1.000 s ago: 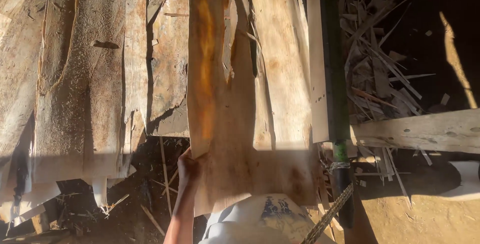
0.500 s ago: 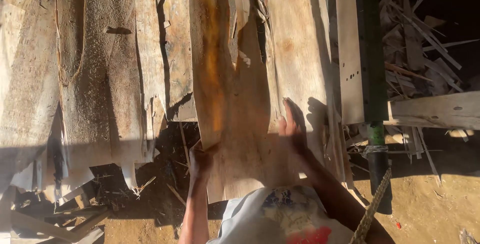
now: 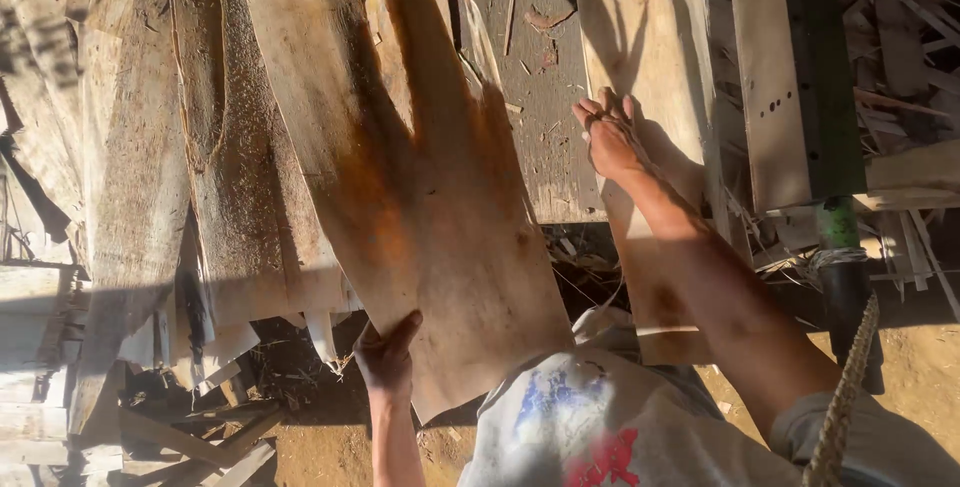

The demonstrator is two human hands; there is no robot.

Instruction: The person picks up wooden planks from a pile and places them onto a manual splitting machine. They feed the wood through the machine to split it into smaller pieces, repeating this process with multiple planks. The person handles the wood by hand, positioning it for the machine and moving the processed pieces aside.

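Gripping the near edge of a thin wood sheet (image 3: 420, 187), the left hand (image 3: 388, 352) sits low centre, thumb on top, fingers curled under, closed on the sheet. That sheet is long & wide w/ an orange-brown stain down its middle; it lies slanted over the pile, far end toward top left, near end hanging out past the stack just in front of the person's shirt (image 3: 590, 437).

Right hand (image 3: 607, 137) is stretched out further up & to the right, palm down, fingers mostly straight, pressed flat onto a second pale sheet (image 3: 640, 37). Open, not clamped on anything. The forearm runs back down to bottom right, partly sunlit.

Between the two sheets a bare grey strip of bench (image 3: 545, 107) shows, w/ splinters & scraps on it. To the left, more sheets (image 3: 150, 147) are stacked overlapping, rough-edged, lower ends ragged & partly in shade.

At the right edge a dark green post (image 3: 825, 67) stands beside a pale plank (image 3: 770, 77); a rope (image 3: 845, 397) hangs near its base. Behind it, top right, a heap of thin offcuts (image 3: 900, 17) in shadow. Sandy ground (image 3: 330, 457) below, w/ broken strips & bits of wood lying under the stack at lower left.
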